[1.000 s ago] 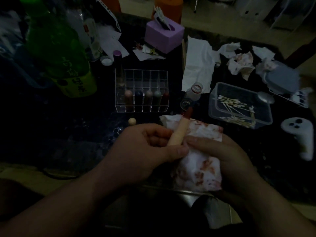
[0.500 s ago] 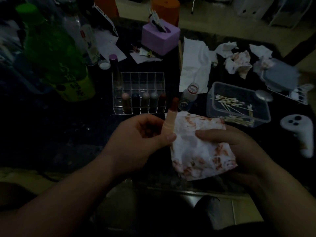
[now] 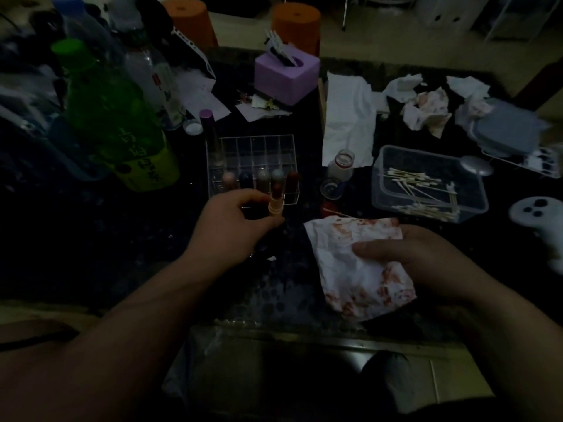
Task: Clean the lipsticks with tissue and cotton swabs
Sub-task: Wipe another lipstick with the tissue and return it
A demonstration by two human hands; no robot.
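Lipstick (image 3: 276,203) and stained tissue (image 3: 350,269), held apart above a dark surface (image 3: 122,239).
Left hand (image 3: 231,226): fingers curled round the lower barrel of the peach-cased lipstick, upright, dark red tip exposed, just in front of the clear organiser (image 3: 253,147) with five capped lipsticks (image 3: 262,178) in its near row. Right hand (image 3: 426,254): thumb pinching the red-smeared tissue, clear of the lipstick. Tub of cotton swabs (image 3: 426,190) behind the right hand.
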